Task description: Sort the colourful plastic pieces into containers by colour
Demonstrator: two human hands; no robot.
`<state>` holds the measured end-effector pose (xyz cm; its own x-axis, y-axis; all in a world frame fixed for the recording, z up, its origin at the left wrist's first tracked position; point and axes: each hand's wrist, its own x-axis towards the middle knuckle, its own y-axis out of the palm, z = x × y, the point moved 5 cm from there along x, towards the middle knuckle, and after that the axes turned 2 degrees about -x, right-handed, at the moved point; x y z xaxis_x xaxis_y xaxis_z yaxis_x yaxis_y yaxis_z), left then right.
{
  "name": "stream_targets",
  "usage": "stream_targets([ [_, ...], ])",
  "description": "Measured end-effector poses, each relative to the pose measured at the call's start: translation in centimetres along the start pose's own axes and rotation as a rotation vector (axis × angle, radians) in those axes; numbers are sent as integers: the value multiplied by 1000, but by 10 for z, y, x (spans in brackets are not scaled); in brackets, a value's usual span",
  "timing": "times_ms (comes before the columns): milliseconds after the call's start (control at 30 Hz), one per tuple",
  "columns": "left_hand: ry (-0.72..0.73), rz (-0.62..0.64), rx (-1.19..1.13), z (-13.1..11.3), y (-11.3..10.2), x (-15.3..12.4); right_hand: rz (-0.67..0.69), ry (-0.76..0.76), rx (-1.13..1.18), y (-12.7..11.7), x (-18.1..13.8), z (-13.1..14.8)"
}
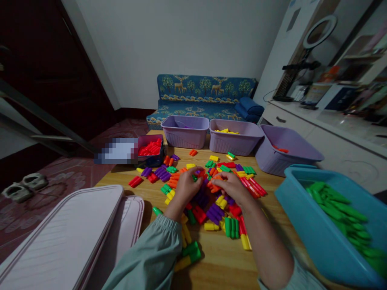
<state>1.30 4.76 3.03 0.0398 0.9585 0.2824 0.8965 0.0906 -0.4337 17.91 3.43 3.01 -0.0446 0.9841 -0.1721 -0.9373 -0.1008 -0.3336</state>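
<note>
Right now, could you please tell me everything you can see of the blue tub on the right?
The blue tub is a rectangular, lidless bin of smooth-looking plastic with a rolled rim and rounded corners. It stands upright on the wooden table at its right side, partly cut off by the picture's edge, and holds a heap of green pieces only. The right hand is nearest but apart from it; a purple tub stands behind.

blocks (214, 211) on the table: were red, orange, yellow, green and purple, mixed. table (223, 262): was light brown wood grain. three tubs (185, 139): were plain lilac. fourth tub (290, 201): was bright blue, and held green pieces (338, 209). small box (149, 137): was magenta. sofa (205, 94): was blue, printed with deer and trees. lids (60, 233): were pale pink. sleeve (151, 253): was pale grey-green. floor (75, 173): was dark red, patterned.
</note>
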Motion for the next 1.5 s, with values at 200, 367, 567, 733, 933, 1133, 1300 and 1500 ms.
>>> stream_targets([
  [200, -322, -69, -534, 20, -2, 4, -99, 72, 281, -4, 0, -1],
  [367, -292, -94, -515, 27, 0, 6, -166, 72, 430, -7, 3, -7],
  [567, -266, -10, -538, 15, 5, 4, -139, 71, 608, -1, -1, 0],
  [733, -219, 65, -563, 3, 9, 3, 26, -28, 607, 13, -1, 8],
  [933, -372, -90, -606, 18, 2, 2, -91, -46, 593, 9, 7, -5],
  [1133, -433, -69, -714, 16, 1, -3, -106, -27, 633, 11, 6, -3],
  [1300, -475, -47, -723, 15, 2, -4, -22, -73, 719, 18, 0, 10],
  [1500, -427, -45, -738, 16, 4, -2, 49, -121, 662, 23, -1, 12],
])
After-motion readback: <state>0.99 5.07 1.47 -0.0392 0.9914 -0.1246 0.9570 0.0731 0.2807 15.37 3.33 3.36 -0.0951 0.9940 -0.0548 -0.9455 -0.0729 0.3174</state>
